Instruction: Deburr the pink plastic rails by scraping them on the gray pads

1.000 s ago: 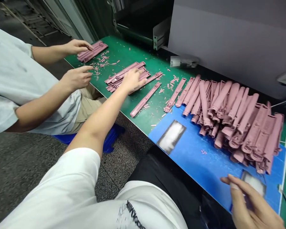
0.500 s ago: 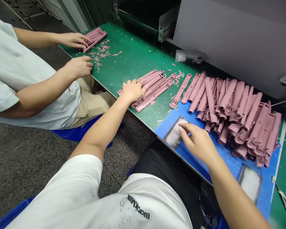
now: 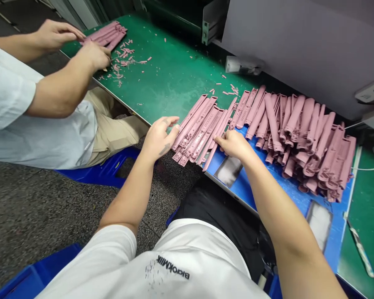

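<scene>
Row of long, pink, moulded-plastic strips (image 3: pixel 202 129) on green worktop (image 3: pixel 162 89). Left hand (image 3: pixel 159 139) beside, fingers apart; right hand (image 3: pixel 236 144) touching strips, grip unclear.

Head-worn view, forward and down

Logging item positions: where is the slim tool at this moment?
In the head view, the slim tool lies near the right edge, on the green tabletop, beside the blue mat's right edge, below the large pink pile.
</scene>
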`<state>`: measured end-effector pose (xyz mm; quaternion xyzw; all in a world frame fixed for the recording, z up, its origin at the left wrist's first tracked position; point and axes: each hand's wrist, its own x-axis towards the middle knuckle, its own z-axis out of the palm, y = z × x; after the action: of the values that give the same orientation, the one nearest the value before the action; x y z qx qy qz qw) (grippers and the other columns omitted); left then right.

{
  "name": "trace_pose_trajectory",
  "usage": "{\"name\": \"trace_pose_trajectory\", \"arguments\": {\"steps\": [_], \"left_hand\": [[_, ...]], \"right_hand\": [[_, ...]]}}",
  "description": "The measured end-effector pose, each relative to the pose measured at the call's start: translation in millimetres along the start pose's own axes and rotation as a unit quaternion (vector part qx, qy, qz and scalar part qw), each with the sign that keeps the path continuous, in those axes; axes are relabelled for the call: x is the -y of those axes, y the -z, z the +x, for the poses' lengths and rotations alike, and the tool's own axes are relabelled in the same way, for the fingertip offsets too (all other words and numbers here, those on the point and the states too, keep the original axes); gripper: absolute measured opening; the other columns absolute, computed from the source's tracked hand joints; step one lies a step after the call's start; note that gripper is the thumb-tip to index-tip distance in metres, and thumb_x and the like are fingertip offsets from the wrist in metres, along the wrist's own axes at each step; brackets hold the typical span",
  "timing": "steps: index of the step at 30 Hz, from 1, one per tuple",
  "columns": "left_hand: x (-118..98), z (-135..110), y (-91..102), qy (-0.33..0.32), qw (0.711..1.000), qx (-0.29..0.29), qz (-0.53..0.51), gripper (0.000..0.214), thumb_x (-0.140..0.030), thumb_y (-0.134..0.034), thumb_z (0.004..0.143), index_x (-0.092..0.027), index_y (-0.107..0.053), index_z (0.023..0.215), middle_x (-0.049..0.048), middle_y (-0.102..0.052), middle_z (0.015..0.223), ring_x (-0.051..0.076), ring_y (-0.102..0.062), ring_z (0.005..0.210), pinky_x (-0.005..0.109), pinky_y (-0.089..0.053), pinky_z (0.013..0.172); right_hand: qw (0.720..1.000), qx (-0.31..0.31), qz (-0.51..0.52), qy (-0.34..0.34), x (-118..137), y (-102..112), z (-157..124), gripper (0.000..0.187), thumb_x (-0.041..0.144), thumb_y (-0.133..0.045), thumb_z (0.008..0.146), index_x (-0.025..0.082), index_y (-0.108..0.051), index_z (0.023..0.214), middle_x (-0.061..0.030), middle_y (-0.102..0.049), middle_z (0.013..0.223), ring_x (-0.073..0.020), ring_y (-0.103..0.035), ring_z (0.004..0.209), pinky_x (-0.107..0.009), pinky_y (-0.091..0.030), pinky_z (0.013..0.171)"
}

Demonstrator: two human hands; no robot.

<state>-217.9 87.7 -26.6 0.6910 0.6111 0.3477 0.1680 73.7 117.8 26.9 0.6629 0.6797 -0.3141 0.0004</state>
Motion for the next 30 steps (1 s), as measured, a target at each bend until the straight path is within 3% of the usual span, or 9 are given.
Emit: {"name": "trace_pose_trajectory", "arguments": {"steps": [5,10,15,18,20,22,24,27,30], "left_hand": [[-10,-58,-3.9,-0.004,0.995,-0.099,-0.014,0.042,-0.042,-0.060,0.113,-0.020,-0.084,0.140,0.0138,-0.080,0.134,0.031,-0.077,0.126,0.049,-0.061,0.120],[-6,-76,0.2,0.004,0.994,-0.100,0.037,0.040,-0.041,-0.063,0.113,-0.021,-0.084,0.140,0.0141,-0.078,0.130,0.034,-0.074,0.127,0.051,-0.059,0.120],[-24,-44,-6.3,-0.015,0.993,-0.018,0.112,0.045,-0.045,-0.063,0.114,-0.019,-0.084,0.144,0.0183,-0.076,0.134,0.040,-0.069,0.130,0.056,-0.055,0.124],[-40,-5,-20.9,-0.008,0.985,0.069,0.158,0.047,-0.045,-0.071,0.109,-0.014,-0.082,0.142,0.0222,-0.075,0.136,0.045,-0.067,0.135,0.059,-0.053,0.125],[-43,23,-29.3,0.014,0.980,0.111,0.162,0.034,-0.039,-0.074,0.104,-0.015,-0.083,0.126,0.0212,-0.077,0.126,0.045,-0.070,0.129,0.058,-0.056,0.120],[-40,43,-32.3,0.036,0.986,0.119,0.115,0.014,-0.031,-0.074,0.098,-0.019,-0.079,0.103,0.0157,-0.077,0.106,0.040,-0.074,0.111,0.054,-0.060,0.110],[-32,52,-29.3,0.054,0.996,0.077,0.004,0.008,-0.028,-0.072,0.093,-0.022,-0.069,0.089,0.0098,-0.072,0.088,0.033,-0.072,0.093,0.048,-0.062,0.097],[-29,41,-19.1,0.062,0.972,-0.028,-0.223,0.015,-0.037,-0.072,0.095,-0.024,-0.065,0.093,0.0072,-0.069,0.088,0.026,-0.069,0.081,0.041,-0.061,0.082],[-49,10,-14.8,0.074,0.923,-0.064,-0.373,0.025,-0.046,-0.076,0.100,-0.026,-0.068,0.112,0.0064,-0.071,0.093,0.024,-0.072,0.079,0.038,-0.062,0.076]], "right_hand": [[0.990,-0.039,0.134,-0.016,-21,0,-25,0.036,0.033,-0.069,0.110,0.022,-0.062,0.076,-0.0028,-0.072,0.069,-0.0173,-0.069,0.062,-0.027,-0.052,0.063],[0.925,-0.129,0.353,0.057,-52,-21,-88,0.048,0.062,-0.083,0.100,0.025,-0.058,0.086,-0.0034,-0.075,0.079,-0.0192,-0.073,0.068,-0.028,-0.059,0.060],[0.855,-0.187,0.480,0.055,-80,-57,-151,0.066,0.060,-0.106,0.079,0.030,-0.061,0.117,0.0037,-0.071,0.088,-0.0141,-0.064,0.064,-0.026,-0.056,0.058],[0.871,-0.165,0.462,0.026,-97,-73,-181,0.061,0.066,-0.101,0.086,0.027,-0.070,0.121,-0.0025,-0.077,0.096,-0.0165,-0.071,0.075,-0.027,-0.062,0.066],[0.880,-0.153,0.449,0.002,-109,-79,-201,0.056,0.068,-0.095,0.093,0.025,-0.073,0.122,-0.0035,-0.078,0.089,-0.0181,-0.073,0.074,-0.028,-0.061,0.064],[0.876,-0.167,0.453,-0.011,-121,-82,-219,0.065,0.064,-0.094,0.096,0.028,-0.069,0.144,-0.0018,-0.078,0.084,-0.0203,-0.075,0.072,-0.028,-0.061,0.060],[0.868,-0.187,0.459,-0.017,-131,-82,-237,0.072,0.056,-0.096,0.095,0.033,-0.066,0.157,-0.0029,-0.082,0.089,-0.0224,-0.078,0.072,-0.030,-0.063,0.060],[0.842,-0.193,0.502,-0.031,-145,-78,-260,0.042,0.060,-0.091,0.096,0.035,-0.086,0.130,-0.0104,-0.088,0.101,-0.0284,-0.080,0.071,-0.044,-0.070,0.061],[0.799,-0.206,0.565,-0.035,-156,-69,-272,0.042,0.077,-0.091,0.082,0.042,-0.093,0.105,-0.0135,-0.088,0.098,-0.0394,-0.082,0.072,-0.065,-0.072,0.067]]}}
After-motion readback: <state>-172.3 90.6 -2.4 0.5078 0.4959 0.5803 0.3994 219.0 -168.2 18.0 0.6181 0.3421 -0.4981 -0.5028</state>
